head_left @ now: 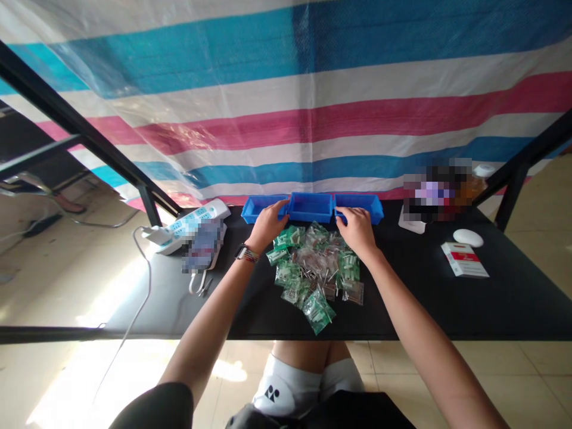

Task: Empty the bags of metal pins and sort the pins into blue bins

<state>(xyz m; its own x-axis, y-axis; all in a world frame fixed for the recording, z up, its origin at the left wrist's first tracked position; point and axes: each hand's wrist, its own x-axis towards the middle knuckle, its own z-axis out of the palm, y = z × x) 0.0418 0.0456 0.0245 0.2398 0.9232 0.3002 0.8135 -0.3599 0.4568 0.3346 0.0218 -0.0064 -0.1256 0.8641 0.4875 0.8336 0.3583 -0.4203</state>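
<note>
Three blue plastic bins stand in a row at the back of the black table. My left hand (270, 223) is at the front of the left bin (250, 215), its fingers stretched toward the middle bin (311, 215) and the thumb apart. Over the front edge of the right bin (376, 213) lies my right hand (356, 229), fingers spread. Whether the fingertips press on the bin walls is hard to tell. Between my forearms lies a pile of small clear and green plastic bags (317, 262) with small light and metallic pieces inside. One green bag (318, 311) lies closest to me.
A white power strip (196, 221) with a plugged-in adapter and cable is on the left, beside a blurred-out device (203, 245). At right are a red-and-white box (465, 260), a white oval object (468, 238) and blurred items (435, 190). A striped sheet (313, 119) hangs behind.
</note>
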